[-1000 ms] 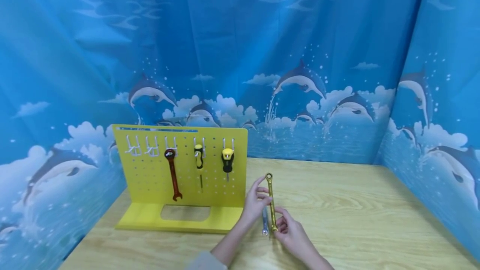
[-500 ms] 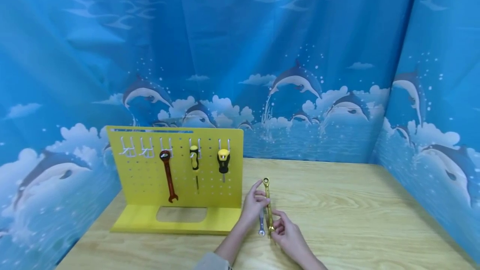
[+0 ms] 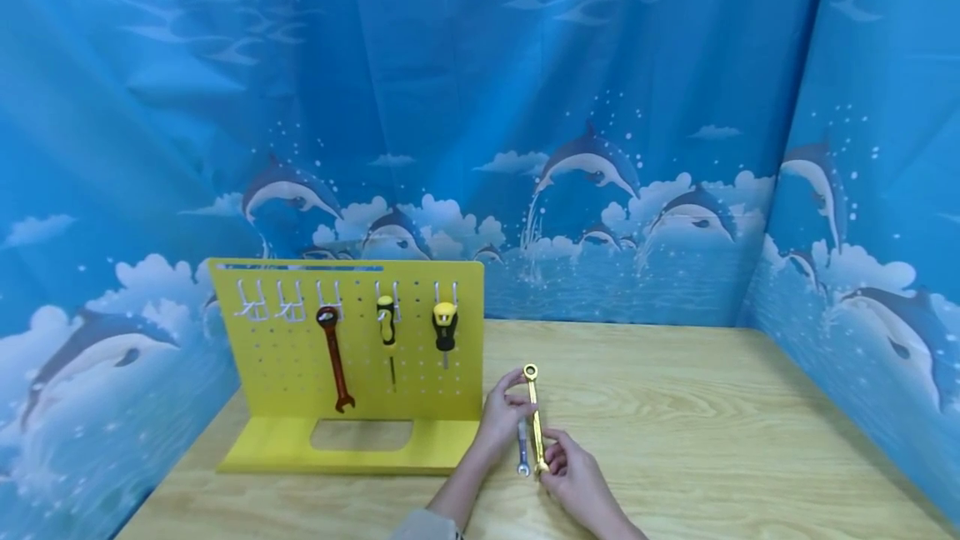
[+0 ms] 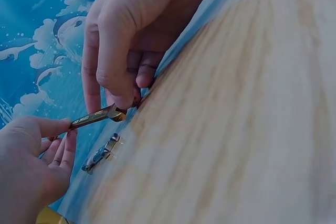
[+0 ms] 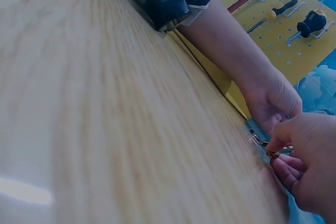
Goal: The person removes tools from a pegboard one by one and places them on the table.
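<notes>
In the head view a gold combination wrench (image 3: 536,423) stands between the hands, ring end up and away from the person. My left hand (image 3: 498,417) pinches it near its middle, thumb on the shank. My right hand (image 3: 579,480) pinches the open-jawed end, as the left wrist view shows with the wrench shank (image 4: 92,119) running between both hands. A smaller silver wrench (image 3: 522,450) lies on the table just left of the gold one; my left hand covers its far part. In the right wrist view, fingers hide most of the gold wrench (image 5: 273,155).
Left of the hands stands a yellow pegboard (image 3: 292,373) with white hooks. On it hang a red-brown wrench (image 3: 335,361), a long screwdriver (image 3: 386,327) and a stubby screwdriver (image 3: 445,327). Two hooks (image 3: 288,307) at the left bear nothing. A dolphin-print curtain (image 3: 420,107) encloses the wooden table (image 3: 690,423).
The head view has shifted slightly. The gold wrench's ring end has tipped down a little toward the table, and both hands keep their hold. The silver wrench stays beside it.
</notes>
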`<control>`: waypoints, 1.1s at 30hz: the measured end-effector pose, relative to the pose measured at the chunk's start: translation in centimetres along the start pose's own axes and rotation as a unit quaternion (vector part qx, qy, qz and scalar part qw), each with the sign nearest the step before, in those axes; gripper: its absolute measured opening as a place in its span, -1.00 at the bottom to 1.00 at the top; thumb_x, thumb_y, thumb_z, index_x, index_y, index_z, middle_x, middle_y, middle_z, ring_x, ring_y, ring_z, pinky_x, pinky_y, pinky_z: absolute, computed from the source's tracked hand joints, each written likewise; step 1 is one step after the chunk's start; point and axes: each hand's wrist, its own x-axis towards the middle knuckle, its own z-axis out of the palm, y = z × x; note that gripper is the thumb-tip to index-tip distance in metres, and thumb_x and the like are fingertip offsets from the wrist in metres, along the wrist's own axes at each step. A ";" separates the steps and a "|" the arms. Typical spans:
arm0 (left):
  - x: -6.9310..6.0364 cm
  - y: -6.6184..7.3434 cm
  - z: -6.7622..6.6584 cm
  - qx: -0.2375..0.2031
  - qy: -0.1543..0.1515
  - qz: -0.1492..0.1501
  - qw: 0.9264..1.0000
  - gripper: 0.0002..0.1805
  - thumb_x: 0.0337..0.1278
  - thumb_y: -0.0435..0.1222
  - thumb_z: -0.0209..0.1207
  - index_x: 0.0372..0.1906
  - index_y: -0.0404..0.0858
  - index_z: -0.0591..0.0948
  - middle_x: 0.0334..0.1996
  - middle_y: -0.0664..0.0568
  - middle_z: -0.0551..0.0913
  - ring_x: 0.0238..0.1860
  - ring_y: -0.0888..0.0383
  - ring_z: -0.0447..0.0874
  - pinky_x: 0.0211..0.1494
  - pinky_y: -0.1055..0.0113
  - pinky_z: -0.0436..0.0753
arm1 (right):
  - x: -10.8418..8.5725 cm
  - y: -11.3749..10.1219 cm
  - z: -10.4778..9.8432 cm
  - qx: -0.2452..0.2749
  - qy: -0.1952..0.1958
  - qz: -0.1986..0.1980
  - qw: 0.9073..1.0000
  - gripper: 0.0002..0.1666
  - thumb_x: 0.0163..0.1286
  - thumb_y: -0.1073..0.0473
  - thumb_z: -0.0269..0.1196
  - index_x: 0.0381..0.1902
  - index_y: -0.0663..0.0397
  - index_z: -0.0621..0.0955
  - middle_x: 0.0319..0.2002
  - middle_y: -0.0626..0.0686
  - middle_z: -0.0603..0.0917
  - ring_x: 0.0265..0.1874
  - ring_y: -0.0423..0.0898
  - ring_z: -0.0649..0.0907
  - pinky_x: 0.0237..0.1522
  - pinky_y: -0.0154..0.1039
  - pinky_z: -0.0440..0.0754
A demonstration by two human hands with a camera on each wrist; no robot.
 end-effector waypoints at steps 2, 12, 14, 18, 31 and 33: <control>0.1 -0.1 0.0 0.008 0.003 0.001 1.000 -0.34 -0.18 -0.63 0.20 0.19 -0.47 0.34 0.03 -0.17 0.49 -0.37 0.15 0.57 -0.35 0.37 0.60 | -0.1 0.0 0.1 0.000 0.003 0.005 1.000 -0.36 -0.19 0.60 0.19 0.00 0.44 0.44 -0.43 0.02 0.47 -0.51 -0.26 0.47 -0.48 -0.42 0.55; 0.4 0.0 0.3 0.033 -0.003 0.015 0.999 -0.36 -0.18 -0.62 0.22 0.17 -0.50 0.36 0.03 -0.24 0.48 -0.34 0.06 0.56 -0.31 0.35 0.61 | -0.1 -0.2 0.5 -0.027 0.025 0.004 0.999 -0.39 -0.17 0.56 0.24 -0.01 0.47 0.46 -0.44 0.00 0.48 -0.51 -0.28 0.45 -0.49 -0.42 0.54; 0.4 0.0 0.3 0.045 -0.001 0.017 0.999 -0.37 -0.18 -0.60 0.23 0.16 -0.50 0.38 0.02 -0.23 0.50 -0.23 -0.02 0.56 -0.19 0.26 0.61 | -0.1 -0.2 0.5 -0.029 0.025 0.003 0.999 -0.39 -0.17 0.56 0.24 -0.01 0.49 0.46 -0.44 0.00 0.48 -0.51 -0.27 0.45 -0.48 -0.42 0.54; 0.5 -0.2 0.2 0.081 0.001 0.022 0.996 -0.38 -0.17 -0.56 0.25 0.15 -0.48 0.39 0.01 -0.20 0.51 -0.06 -0.11 0.50 -0.01 0.13 0.55 | -0.1 -0.2 0.5 -0.029 0.022 0.005 0.999 -0.39 -0.17 0.56 0.22 -0.02 0.50 0.46 -0.44 0.01 0.47 -0.50 -0.25 0.46 -0.47 -0.42 0.54; 0.5 -0.2 0.0 0.161 -0.032 0.048 0.985 -0.39 -0.08 -0.50 0.24 0.19 -0.47 0.37 0.12 -0.26 0.43 0.19 -0.24 0.27 0.24 -0.12 0.21 | -0.2 -0.3 0.5 -0.042 0.017 0.000 0.999 -0.40 -0.17 0.54 0.23 -0.03 0.53 0.46 -0.42 0.00 0.46 -0.48 -0.21 0.48 -0.46 -0.42 0.56; 0.5 -0.2 -0.1 0.176 -0.039 0.055 0.982 -0.39 -0.06 -0.49 0.24 0.19 -0.48 0.36 0.13 -0.29 0.41 0.18 -0.26 0.27 0.23 -0.12 0.23 | -0.2 -0.3 0.5 -0.045 0.012 0.001 0.999 -0.39 -0.16 0.54 0.24 -0.01 0.54 0.45 -0.41 0.00 0.46 -0.48 -0.21 0.48 -0.46 -0.42 0.56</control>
